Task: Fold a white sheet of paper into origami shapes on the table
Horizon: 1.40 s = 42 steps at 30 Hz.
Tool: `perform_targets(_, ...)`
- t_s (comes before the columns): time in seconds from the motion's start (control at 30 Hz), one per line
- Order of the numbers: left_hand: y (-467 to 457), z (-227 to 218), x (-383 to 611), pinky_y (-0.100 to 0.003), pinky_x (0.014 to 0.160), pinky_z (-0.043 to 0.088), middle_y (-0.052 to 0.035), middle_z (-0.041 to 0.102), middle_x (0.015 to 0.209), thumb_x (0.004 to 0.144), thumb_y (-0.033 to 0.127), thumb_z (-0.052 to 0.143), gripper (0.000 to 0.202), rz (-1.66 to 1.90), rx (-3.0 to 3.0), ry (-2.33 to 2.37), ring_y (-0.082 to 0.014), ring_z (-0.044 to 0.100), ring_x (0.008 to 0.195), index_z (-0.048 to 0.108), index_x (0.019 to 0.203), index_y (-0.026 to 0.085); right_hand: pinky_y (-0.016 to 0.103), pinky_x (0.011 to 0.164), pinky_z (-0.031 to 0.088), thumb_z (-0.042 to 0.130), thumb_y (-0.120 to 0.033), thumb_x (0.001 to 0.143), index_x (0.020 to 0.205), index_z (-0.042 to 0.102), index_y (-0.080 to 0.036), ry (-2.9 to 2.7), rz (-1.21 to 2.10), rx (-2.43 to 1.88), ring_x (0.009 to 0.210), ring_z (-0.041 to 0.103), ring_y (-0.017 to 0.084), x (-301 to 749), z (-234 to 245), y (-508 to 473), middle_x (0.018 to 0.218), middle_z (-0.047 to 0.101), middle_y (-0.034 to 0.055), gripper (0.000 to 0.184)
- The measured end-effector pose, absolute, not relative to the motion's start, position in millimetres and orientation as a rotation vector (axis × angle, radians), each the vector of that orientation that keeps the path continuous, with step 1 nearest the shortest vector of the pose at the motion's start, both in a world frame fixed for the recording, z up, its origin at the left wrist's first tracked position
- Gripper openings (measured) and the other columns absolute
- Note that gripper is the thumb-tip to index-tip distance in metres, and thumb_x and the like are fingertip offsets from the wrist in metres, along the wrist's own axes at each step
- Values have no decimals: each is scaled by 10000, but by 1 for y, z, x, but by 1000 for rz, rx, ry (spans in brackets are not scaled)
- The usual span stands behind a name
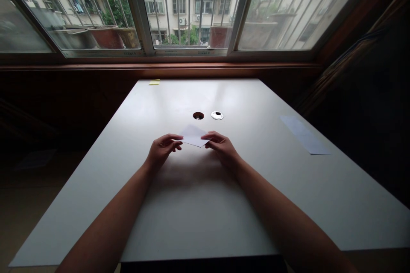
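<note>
Both hands hold a small white paper (194, 135) over the middle of the table (192, 204); the left hand (162, 149) pinches its left edge, the right hand (221, 145) its right corner; a paper strip (304, 135) lies near the right edge; a yellow note (154, 82) sits at the far edge.

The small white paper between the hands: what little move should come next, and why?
Probably lower the paper flat onto the table to steady it: the left hand and right hand each pinch a near corner, and it seems lifted slightly off the surface.
</note>
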<state>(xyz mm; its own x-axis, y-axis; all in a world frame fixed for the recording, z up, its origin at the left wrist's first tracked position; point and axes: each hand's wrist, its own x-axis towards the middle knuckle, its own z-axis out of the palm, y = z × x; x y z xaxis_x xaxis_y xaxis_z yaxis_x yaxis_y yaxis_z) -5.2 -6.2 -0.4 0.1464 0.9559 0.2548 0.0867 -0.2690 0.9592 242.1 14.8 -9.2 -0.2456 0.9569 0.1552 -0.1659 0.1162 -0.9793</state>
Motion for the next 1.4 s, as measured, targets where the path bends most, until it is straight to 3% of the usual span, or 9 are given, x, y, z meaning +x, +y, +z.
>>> perform_targets(0.17, -4, -2, -5, -277, 644, 530, -113, 680, 1042, 789, 366, 757, 360, 1125, 1553, 910, -199, 691, 803, 700, 1086, 171, 305, 684, 489, 824, -374, 680, 833, 773, -241, -1391, 1404, -812, 805, 586, 152, 243, -7, 14, 1067, 598, 52, 208)
perform_targets(0.37, -4, -3, -4, -281, 664, 541, -107, 655, 1030, 826, 351, 723, 327, 1157, 1613, 874, -179, 672, 789, 716, 1096, 167, 295, 689, 507, 794, -319, 696, 881, 781, -238, -1413, 1433, -798, 865, 592, 180, 243, -8, 14, 1054, 582, 58, 202)
perform_targets(0.6, -5, 0, -4, -276, 657, 522, -108, 656, 1112, 808, 367, 738, 391, 1136, 1666, 946, -183, 653, 824, 695, 1162, 208, 284, 682, 484, 589, -161, 729, 986, 759, -258, -1438, 1296, -850, 887, 573, 178, 244, -7, 13, 1061, 604, 42, 323)
perform_targets(0.8, -6, -3, -3, -275, 638, 486, -63, 685, 915, 892, 357, 630, 268, 1154, 1596, 1010, -155, 662, 710, 692, 1077, 175, 305, 701, 496, 486, -214, 774, 951, 744, -219, -1320, 1333, -877, 883, 576, 189, 244, -6, 10, 1050, 659, 58, 312)
perform_targets(0.93, -5, -7, -2, -264, 618, 480, -30, 669, 846, 867, 348, 659, 269, 1138, 1514, 993, -149, 667, 665, 615, 1065, 170, 299, 653, 500, 566, -340, 828, 1037, 704, -227, -1296, 1292, -910, 823, 585, 178, 243, -9, 13, 1032, 654, 57, 275)
perform_targets(1.13, -5, -5, 2, -248, 563, 486, 29, 630, 728, 850, 387, 676, 426, 1149, 1417, 963, -142, 658, 596, 476, 1176, 200, 280, 607, 474, 737, -399, 766, 1276, 576, -278, -1366, 1240, -936, 689, 553, 140, 241, -13, 15, 810, 600, -9, 548)
perform_targets(1.23, -4, -4, 1, -237, 522, 479, 11, 641, 747, 840, 413, 680, 455, 1200, 1336, 1017, -144, 656, 601, 511, 1201, 194, 289, 633, 473, 744, -391, 770, 1265, 590, -268, -1344, 1233, -933, 695, 557, 141, 242, -12, 14, 796, 610, -9, 533)
perform_targets(1.4, 0, -7, -3, -263, 586, 517, -32, 666, 695, 794, 428, 726, 326, 1228, 1212, 1090, -148, 648, 627, 672, 927, 136, 321, 691, 490, 742, -386, 768, 1133, 671, -242, -1295, 1182, -962, 740, 592, 164, 242, -11, 15, 823, 678, 18, 399)
